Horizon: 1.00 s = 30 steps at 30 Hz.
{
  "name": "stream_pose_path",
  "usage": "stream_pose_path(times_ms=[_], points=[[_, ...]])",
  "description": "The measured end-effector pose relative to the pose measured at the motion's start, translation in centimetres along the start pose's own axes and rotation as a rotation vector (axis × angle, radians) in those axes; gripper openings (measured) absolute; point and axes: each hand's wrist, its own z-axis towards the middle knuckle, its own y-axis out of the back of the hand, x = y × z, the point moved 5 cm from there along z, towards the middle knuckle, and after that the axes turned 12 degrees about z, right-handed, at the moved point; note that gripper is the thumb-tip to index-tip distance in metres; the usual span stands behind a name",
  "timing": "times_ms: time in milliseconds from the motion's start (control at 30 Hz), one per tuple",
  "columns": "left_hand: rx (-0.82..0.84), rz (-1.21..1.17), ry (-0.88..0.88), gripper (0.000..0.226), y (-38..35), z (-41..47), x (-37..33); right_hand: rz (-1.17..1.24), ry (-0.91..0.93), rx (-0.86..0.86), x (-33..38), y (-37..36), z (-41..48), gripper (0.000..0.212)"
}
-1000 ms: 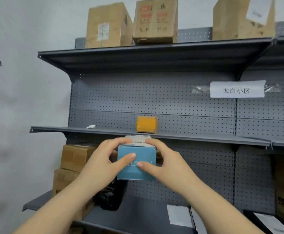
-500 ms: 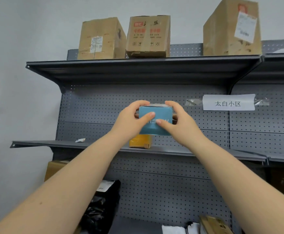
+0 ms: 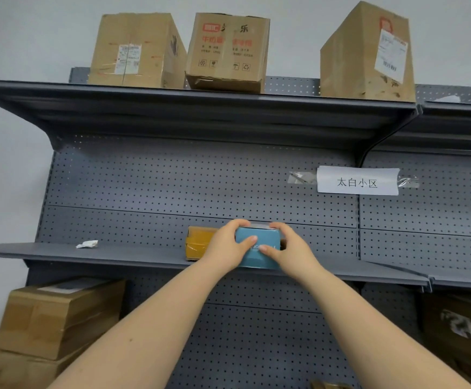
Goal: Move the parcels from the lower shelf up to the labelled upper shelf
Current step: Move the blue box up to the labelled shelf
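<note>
A small blue box (image 3: 259, 255) rests at the front edge of the grey middle shelf (image 3: 133, 255). My left hand (image 3: 224, 247) grips its left side and my right hand (image 3: 291, 251) grips its right side, thumbs across the front face. A yellow taped parcel (image 3: 197, 242) sits on the same shelf, just left of the blue box, partly hidden by my left hand. A white paper label (image 3: 357, 181) with printed characters is taped to the pegboard above this shelf, to the right.
Three large cardboard boxes (image 3: 227, 51) stand on the top shelf (image 3: 200, 108). Stacked cardboard boxes (image 3: 57, 318) fill the lower left; dark boxes (image 3: 458, 324) sit lower right. A white paper scrap (image 3: 87, 244) lies on the middle shelf's left part.
Both hands lifted the blue box from below the middle shelf up past it, then brought it down onto the shelf beside the yellow parcel. The camera tilted upward.
</note>
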Motion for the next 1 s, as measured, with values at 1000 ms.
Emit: stream_pose_path(times_ms=[1000], points=[[0.016,0.238,0.283,0.058,6.3,-17.4,23.5,0.133,0.073,0.248,-8.5,-21.0,-13.0,0.063]])
